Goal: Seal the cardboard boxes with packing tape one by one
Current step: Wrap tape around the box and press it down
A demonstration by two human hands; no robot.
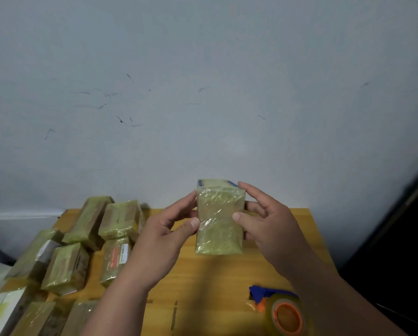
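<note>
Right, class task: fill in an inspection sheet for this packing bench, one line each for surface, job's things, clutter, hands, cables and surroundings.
Surface: wooden table, yellowish, with seams near the front edge.
Job's things: small box wrapped in yellowish clear tape, held upright above the table; orange-cored tape roll on a blue dispenser, lying front right.
Clutter: pile of taped boxes on the left side; a white box at the front left corner.
Hands: left hand and right hand each grip a side of the held box.
Cables: nothing seen.
Surroundings: scuffed grey wall behind; dark object at right, unclear.
</note>
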